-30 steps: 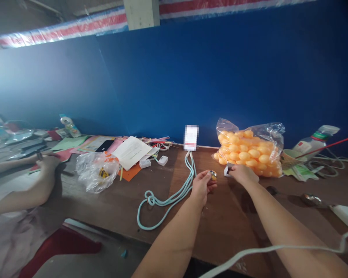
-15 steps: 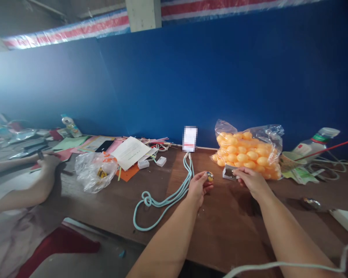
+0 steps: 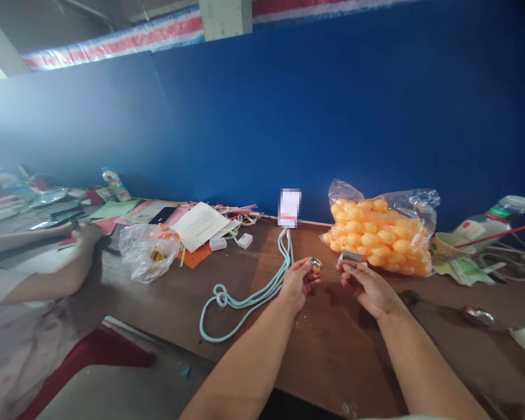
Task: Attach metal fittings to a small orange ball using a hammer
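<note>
- While a pale blue cord [image 3: 245, 304] was left looped on the table [image 3: 328, 356], a small shiny object [image 3: 316, 266] was held to its right by the left hand [image 3: 298, 284], pinched at the ends of the fingers.
- Since half a second earlier, the gap between the hands had been narrowed and the right hand [image 3: 370, 286] turned, so the two held pieces were apparently brought within easier reach of each other.
- A thin grey piece [image 3: 351, 256] was pinched between thumb and fingers of the right hand, jutting just above their ends; a white item [image 3: 364, 265] behind was partly hidden.
- Farther back and right, a transparent bag of orange balls [image 3: 382, 236] was seen.
</note>
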`<state>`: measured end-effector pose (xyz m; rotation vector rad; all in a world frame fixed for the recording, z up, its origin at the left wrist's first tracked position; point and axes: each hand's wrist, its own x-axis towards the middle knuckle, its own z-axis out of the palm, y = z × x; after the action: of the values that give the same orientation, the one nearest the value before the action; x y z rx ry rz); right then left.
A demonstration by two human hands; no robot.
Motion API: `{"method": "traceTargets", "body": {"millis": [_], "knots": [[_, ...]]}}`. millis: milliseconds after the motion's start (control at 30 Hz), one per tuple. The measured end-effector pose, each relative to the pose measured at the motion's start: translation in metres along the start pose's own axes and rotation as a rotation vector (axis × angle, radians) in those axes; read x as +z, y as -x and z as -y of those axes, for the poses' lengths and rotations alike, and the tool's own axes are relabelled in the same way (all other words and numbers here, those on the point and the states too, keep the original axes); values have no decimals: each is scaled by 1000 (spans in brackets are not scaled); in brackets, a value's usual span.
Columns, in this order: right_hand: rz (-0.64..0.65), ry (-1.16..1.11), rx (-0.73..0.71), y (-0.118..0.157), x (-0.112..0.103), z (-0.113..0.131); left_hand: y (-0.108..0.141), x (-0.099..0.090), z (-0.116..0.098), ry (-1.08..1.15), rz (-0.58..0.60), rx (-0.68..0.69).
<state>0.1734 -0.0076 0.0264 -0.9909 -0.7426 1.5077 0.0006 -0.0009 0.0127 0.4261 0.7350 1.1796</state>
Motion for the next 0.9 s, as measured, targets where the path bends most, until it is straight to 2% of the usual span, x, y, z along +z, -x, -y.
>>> {"method": "traceTargets", "body": {"millis": [200,567,700,900], "knots": [[-5,-8,9,3,4,-6,0,-1,0,30,24,7],[21,227,-162,11,28,-19,-2,-4,1,86,89,0],[32,263,-150,12,33,-22,-2,-4,2,79,122,9],[30,239,-143,11,35,-24,1,-1,-1,46,99,7]]}}
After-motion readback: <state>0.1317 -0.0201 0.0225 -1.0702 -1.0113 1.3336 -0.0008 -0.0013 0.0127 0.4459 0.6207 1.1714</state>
